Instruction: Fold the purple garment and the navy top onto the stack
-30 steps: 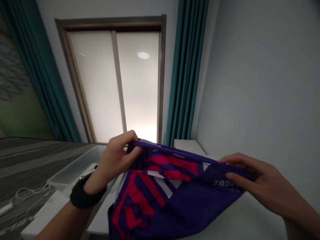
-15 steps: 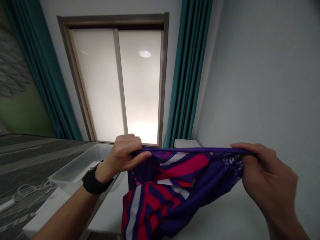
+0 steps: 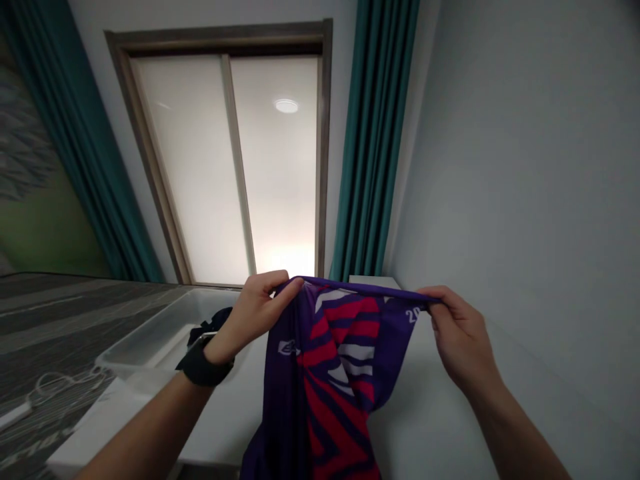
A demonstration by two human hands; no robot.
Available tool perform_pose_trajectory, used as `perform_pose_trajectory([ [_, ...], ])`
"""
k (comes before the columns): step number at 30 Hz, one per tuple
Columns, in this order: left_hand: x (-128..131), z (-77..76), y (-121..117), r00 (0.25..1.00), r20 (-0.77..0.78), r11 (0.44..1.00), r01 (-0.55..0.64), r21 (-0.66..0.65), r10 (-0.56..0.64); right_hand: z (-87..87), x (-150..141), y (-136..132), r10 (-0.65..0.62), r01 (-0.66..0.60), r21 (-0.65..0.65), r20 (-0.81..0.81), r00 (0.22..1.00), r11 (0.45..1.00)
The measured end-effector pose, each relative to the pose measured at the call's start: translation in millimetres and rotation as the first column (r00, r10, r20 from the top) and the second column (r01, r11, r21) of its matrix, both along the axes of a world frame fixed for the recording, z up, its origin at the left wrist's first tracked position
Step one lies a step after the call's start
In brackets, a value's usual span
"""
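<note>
A purple garment [image 3: 340,373] with red and white stripes hangs from both hands, its upper edge pulled into a nearly straight line. My left hand [image 3: 263,300] pinches that edge on the left, thumb on top. At the right end, my right hand [image 3: 463,337] grips the edge beside a white printed number, partly covered by the fingers. The cloth drops in folds, and its bottom runs out of view. What kind of garment it is cannot be made out. A dark watch [image 3: 205,360] is on my left wrist.
Behind my left forearm is a clear plastic bin [image 3: 145,327] with something dark at its right end. It stands by a white table [image 3: 220,427]. A white cable [image 3: 60,383] lies at left. Teal curtains [image 3: 375,147] flank a frosted sliding door [image 3: 280,173].
My right hand has moved left, closer to my left hand, which has shifted slightly right. The bunched garment has dropped out and now hangs longer and narrower.
</note>
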State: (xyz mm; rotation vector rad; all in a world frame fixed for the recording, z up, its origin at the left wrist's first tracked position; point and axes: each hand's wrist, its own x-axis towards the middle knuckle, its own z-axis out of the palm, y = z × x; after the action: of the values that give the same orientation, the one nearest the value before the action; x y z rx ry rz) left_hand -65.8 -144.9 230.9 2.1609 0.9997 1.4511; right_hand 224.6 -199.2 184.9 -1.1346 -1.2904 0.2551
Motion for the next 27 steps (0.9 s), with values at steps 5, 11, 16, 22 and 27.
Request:
perform_pose_trajectory([
  [5, 8, -4.5, -3, 0.984, 0.15, 0.985, 0.111, -0.134, -0.091, -2.1, -29, -7, 0.231, -0.227, -0.066, 0.067, 0.971, 0.972],
  [11, 36, -14.8, -16, 0.915, -0.144, 0.926, 0.373, -0.05, -0.377, 16.4, -62, -21, 0.457, -0.454, -0.045, 0.084, 0.886, 0.89],
  [16, 42, -32.6, 1, 0.982, -0.071, 0.984, 0.177, 0.035, -0.174, -0.7, -57, -17, 0.448, -0.439, -0.095, 0.133, 0.884, 0.893],
  [22, 51, -10.1, -11, 0.885, 0.385, 0.964, 0.257, 0.061, -0.261, -89.4, -99, -23, 0.437, -0.426, -0.325, -0.044, 0.899, 0.844],
  [27, 48, 11.1, -17, 0.847, 0.456, 0.962, 0.234, 0.143, -0.274, -107.5, -111, -24, 0.469, -0.495, -0.409, -0.171, 0.867, 0.766],
])
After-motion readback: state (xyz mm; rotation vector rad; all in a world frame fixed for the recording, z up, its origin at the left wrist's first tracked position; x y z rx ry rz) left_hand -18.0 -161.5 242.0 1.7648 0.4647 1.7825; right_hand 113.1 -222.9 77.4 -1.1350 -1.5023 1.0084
